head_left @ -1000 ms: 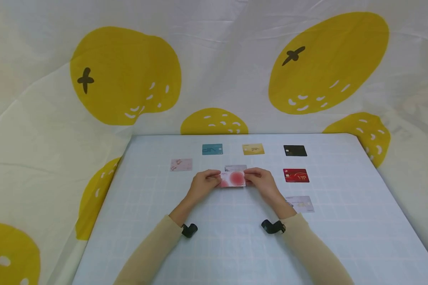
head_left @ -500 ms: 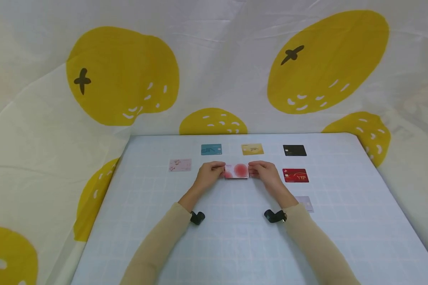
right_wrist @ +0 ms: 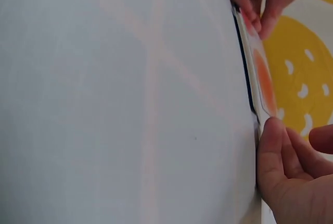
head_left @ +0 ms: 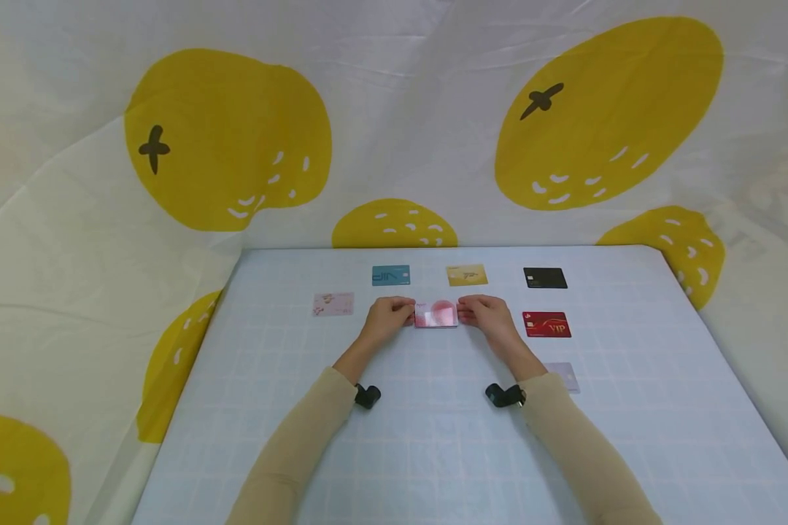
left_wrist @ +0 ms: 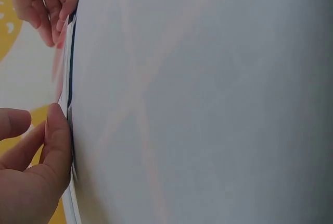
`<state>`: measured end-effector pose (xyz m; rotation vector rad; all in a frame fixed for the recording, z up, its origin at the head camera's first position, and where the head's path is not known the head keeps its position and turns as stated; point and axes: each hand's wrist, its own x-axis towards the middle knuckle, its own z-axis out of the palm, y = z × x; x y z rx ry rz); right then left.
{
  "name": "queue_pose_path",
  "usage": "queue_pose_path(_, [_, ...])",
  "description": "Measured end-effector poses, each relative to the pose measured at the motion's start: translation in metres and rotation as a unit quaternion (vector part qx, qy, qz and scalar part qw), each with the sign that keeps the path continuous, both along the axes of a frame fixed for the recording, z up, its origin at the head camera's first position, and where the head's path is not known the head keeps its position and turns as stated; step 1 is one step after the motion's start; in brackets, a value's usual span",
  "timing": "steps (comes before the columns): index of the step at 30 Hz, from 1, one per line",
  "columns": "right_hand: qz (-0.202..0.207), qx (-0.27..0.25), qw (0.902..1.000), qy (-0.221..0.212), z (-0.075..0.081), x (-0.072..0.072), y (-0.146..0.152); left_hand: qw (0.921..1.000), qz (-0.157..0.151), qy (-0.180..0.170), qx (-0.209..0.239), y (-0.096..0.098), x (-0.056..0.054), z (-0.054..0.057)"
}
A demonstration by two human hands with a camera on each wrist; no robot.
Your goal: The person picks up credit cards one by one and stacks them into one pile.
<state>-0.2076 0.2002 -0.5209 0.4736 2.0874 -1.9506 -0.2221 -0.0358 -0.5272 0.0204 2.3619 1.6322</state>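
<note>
A pink-and-white bank card with a round red patch lies low over the middle of the table, glossy with reflected light. At its left short edge my left hand holds it with thumb and fingertips. My right hand holds the opposite short edge in the same way. In the left wrist view the thumb of the left hand sits at the card's end. The right wrist view shows the right hand at the card's corner, index finger raised apart. A dark gap shows under the card's near edge.
Behind the hands lie a teal card, a gold card and a black card. A pale pink card is at left. To the right are a red VIP card and a silver card, partly hidden by the right arm.
Both hands have carried the red-patch card away from the body and slightly right, then down. It now covers the silver-grey card seen behind it a second ago.
</note>
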Motion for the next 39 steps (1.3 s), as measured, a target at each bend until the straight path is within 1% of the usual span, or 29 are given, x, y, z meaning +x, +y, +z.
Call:
queue_pose_path(8, [0.017, 0.028, 0.9992, 0.022, -0.0036, 0.0003, -0.0007, 1.0000, 0.002, 0.004, -0.003, 0.0005, -0.0005, -0.0028])
queue_pose_path(14, [0.030, 0.069, 0.9963, 0.041, -0.0041, 0.0016, -0.0022, 0.9999, -0.001, -0.006, -0.013, 0.0010, -0.0017, -0.0044])
queue_pose_path(18, [0.042, 0.085, 0.9938, 0.056, -0.0043, 0.0027, -0.0027, 0.9997, -0.001, -0.009, -0.025, 0.0015, -0.0022, -0.0046])
queue_pose_path(21, [0.047, 0.086, 0.9931, 0.065, -0.0049, 0.0033, -0.0028, 0.9994, -0.002, -0.004, -0.036, 0.0018, -0.0018, -0.0037])
queue_pose_path(26, [0.050, 0.090, 0.9923, 0.069, -0.0043, 0.0042, -0.0030, 0.9991, -0.002, -0.011, -0.042, 0.0020, -0.0003, -0.0020])
queue_pose_path(34, [0.050, 0.101, 0.9909, 0.074, -0.0029, 0.0057, -0.0040, 0.9991, 0.003, -0.013, -0.041, 0.0022, 0.0008, -0.0017])
queue_pose_path(39, [0.053, 0.105, 0.9903, 0.073, -0.0034, 0.0060, -0.0037, 0.9991, 0.003, -0.020, -0.038, 0.0017, 0.0013, -0.0024])
